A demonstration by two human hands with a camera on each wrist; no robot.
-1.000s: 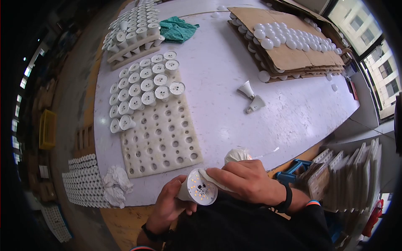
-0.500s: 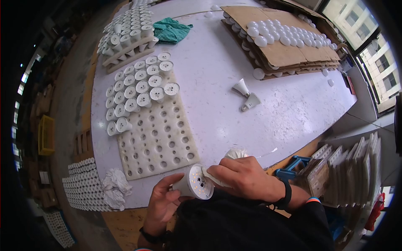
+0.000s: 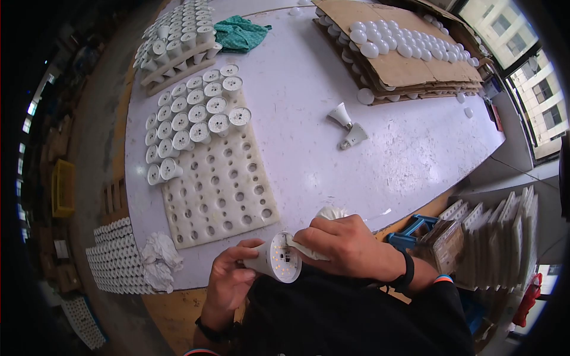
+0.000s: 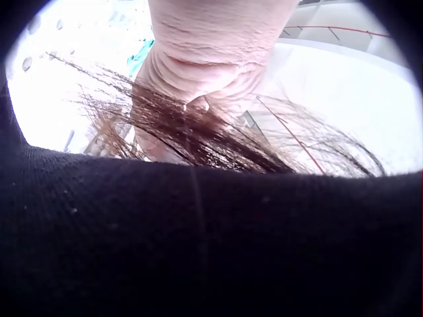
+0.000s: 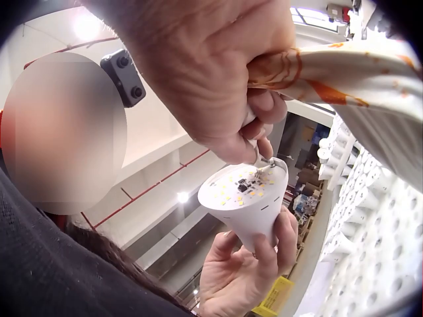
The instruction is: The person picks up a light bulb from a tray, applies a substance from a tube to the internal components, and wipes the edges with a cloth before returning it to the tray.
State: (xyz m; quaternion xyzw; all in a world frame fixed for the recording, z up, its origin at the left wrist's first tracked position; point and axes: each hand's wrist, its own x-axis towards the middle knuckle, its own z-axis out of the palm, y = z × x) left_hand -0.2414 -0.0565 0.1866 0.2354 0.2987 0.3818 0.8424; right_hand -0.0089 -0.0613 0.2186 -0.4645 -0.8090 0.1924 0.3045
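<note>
In the head view my left hand (image 3: 228,277) holds a white cone-shaped LED bulb body (image 3: 262,256) by its narrow end, tilted with its open face to the right. Yellow chips and a dark component show on its round LED board (image 3: 286,258). My right hand (image 3: 350,248) grips a white squeeze bag (image 3: 330,212) like a piping bag. The right wrist view shows orange stains on the bag (image 5: 344,74) and its narrow tip at the rim of the bulb (image 5: 248,221). In the left wrist view, hair and a dark sleeve cover much; the bulb is hidden there.
A foam tray (image 3: 217,199) with rows of bulb bodies (image 3: 199,113) lies left on the white table (image 3: 309,172). Two loose bulbs (image 3: 347,126) lie mid-table. White domes (image 3: 409,44) sit on stacked cardboard (image 3: 380,71). A green cloth (image 3: 240,34) lies at the back.
The left fingers have shifted their hold and turned the bulb body, which has moved slightly up in view. The right hand keeps the bag's tip at the bulb's rim.
</note>
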